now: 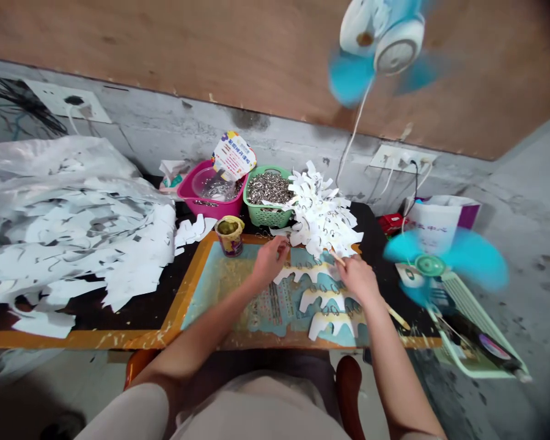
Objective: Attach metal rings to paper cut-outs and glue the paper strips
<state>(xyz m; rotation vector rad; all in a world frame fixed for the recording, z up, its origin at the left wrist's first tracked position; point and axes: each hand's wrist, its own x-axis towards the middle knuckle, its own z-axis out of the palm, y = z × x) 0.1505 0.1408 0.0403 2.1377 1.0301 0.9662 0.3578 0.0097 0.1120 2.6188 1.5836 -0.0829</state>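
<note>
Head view, looking down on both forearms over an orange-framed board [197,275]:

- The loose stack of white paper cut-outs [321,214] sits at the board's far edge, close to the hands and overlapping the frame; a knock from either hand could slide it, and its weight of wire rings could drag pieces over the table
- The blue desk fan [444,263] on the right is spinning, as is the blue fan [380,49] overhead; their draught could lift or shift the light cut-outs
- The row of cut-outs with rings [325,299] lies on the printed sheet [266,302], nearest the right hand; they seem unfixed, so a brushing sleeve or wrist could disturb them
- The cup of yellow-green paste [230,235] stands just beyond the left hand [269,261]; a wide move of that hand could tip it
- The left forearm slants in from the lower left, with the fingers [279,247] bunched together at the cut-out edge; I cannot tell whether they clamp it
- The right hand [358,278] comes in from the lower right, wrist bent, its fingers [346,266] apparently closed on a thin wooden stick [394,315]; a slip could drag the tip across the paper
- The two hands are close together but not touching
</note>
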